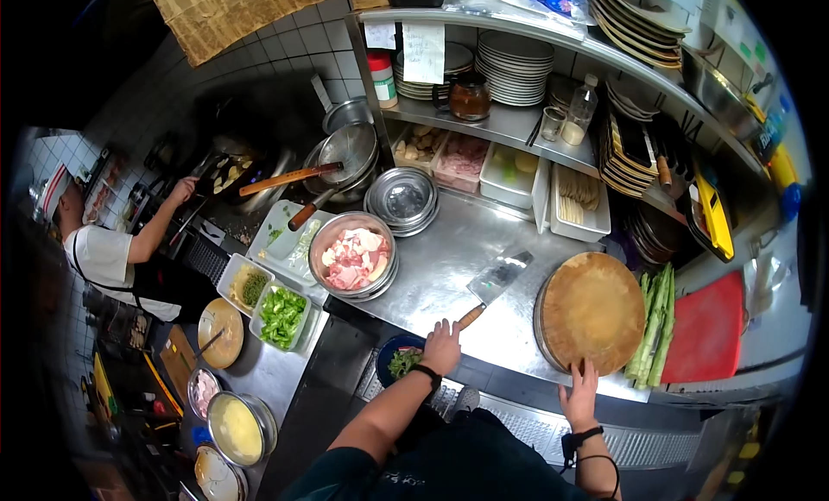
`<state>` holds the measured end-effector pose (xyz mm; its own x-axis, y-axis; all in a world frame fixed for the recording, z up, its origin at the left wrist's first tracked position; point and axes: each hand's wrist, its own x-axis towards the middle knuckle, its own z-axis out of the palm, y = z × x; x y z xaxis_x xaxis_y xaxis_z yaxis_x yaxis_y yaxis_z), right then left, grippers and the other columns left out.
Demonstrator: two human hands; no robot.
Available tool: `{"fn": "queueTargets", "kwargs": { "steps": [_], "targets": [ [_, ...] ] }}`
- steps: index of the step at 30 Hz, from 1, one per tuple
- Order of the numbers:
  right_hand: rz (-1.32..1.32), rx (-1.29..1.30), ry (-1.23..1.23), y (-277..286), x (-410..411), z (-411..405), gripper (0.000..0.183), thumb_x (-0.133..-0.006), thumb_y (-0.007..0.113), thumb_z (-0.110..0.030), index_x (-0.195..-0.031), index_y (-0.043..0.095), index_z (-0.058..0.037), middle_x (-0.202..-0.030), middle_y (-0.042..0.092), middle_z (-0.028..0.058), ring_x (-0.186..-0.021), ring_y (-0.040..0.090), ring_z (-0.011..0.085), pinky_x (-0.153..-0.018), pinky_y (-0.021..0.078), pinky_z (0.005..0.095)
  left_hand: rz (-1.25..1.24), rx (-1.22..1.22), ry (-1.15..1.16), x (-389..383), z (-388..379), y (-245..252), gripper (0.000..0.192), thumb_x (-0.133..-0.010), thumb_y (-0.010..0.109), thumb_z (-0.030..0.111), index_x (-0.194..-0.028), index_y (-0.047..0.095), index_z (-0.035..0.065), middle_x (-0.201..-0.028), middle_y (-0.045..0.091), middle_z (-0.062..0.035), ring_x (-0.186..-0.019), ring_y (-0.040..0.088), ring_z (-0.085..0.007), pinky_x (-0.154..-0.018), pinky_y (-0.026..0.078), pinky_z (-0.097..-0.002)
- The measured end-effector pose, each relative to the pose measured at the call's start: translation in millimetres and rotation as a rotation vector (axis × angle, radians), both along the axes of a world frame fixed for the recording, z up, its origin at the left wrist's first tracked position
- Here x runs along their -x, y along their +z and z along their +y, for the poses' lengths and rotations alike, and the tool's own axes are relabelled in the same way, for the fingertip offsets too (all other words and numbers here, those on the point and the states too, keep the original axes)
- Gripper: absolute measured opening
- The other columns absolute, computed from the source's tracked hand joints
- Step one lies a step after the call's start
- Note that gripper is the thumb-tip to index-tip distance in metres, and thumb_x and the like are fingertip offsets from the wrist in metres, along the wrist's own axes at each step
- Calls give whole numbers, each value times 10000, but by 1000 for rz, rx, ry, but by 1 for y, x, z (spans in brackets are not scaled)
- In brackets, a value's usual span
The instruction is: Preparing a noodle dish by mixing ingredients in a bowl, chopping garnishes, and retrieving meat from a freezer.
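Note:
A cleaver (500, 276) with a wooden handle lies flat on the stainless steel counter (447, 268). My left hand (443, 347) is at the end of its handle, fingers extended and not wrapped around it; whether they touch it is unclear. Fingers spread, my right hand (580, 392) rests its fingertips at the near edge of a round wooden chopping block (592, 310) and holds nothing. Beside the block on the right lie green stalks (653, 326), next to a red cutting board (706, 333). A steel bowl of raw meat pieces (355, 258) stands left of the cleaver.
Nested steel bowls (401, 200) stand behind the meat. Food containers (511, 174) line the back under a shelf with stacked plates (515, 67). At left are a tub of chopped green peppers (282, 316) and a person (116, 261) at a wok. A blue bowl (392, 358) sits below the counter edge.

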<state>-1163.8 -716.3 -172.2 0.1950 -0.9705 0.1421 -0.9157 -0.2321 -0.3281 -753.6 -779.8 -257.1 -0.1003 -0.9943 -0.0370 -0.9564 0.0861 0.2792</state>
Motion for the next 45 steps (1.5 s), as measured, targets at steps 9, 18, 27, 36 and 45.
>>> {"fn": "queueTargets", "kwargs": {
  "steps": [9, 18, 27, 36, 45],
  "targets": [
    [28, -244, -261, -41, 73, 153, 689, -797, 820, -109, -1422, 565, 25, -1607, 359, 349, -1478, 354, 564, -1239, 302, 610, -137, 78, 26, 23, -45, -25, 459, -963, 575, 131, -1391, 556, -35, -1165, 657, -140, -1063, 643, -298, -766, 564, -462],
    [36, -271, -553, -56, 89, 214, 671, -801, 810, -75, -1409, 552, 42, -1627, 338, 348, -1482, 380, 537, -1238, 347, 534, 372, -248, -121, 27, -84, -25, 338, -939, 615, 159, -1223, 615, -23, -1173, 700, -249, -1154, 690, -384, -945, 567, -527],
    [119, -328, -743, -94, 58, 268, 691, -798, 826, -123, -1429, 564, -16, -1621, 350, 346, -1453, 419, 537, -1191, 413, 538, 574, -93, -103, 60, -59, 68, 271, -920, 666, 214, -1071, 563, 14, -917, 732, -244, -885, 725, -451, -791, 572, -551],
    [35, -232, -737, -107, 29, 282, 666, -774, 846, -126, -1387, 607, -19, -1620, 359, 327, -1440, 443, 521, -1183, 431, 515, 551, 11, -442, 160, -107, 95, 136, -938, 544, 86, -1030, 584, -6, -917, 750, -247, -861, 755, -431, -732, 597, -540],
    [429, -349, -827, -92, 16, 365, 659, -866, 720, -601, -1413, 650, -240, -1351, 680, 177, -964, 757, 424, -869, 603, 533, 466, 131, -537, 239, -86, 81, 258, -944, 562, 80, -1184, 582, -14, -1111, 687, -243, -959, 731, -389, -779, 606, -484]
  ]
}}
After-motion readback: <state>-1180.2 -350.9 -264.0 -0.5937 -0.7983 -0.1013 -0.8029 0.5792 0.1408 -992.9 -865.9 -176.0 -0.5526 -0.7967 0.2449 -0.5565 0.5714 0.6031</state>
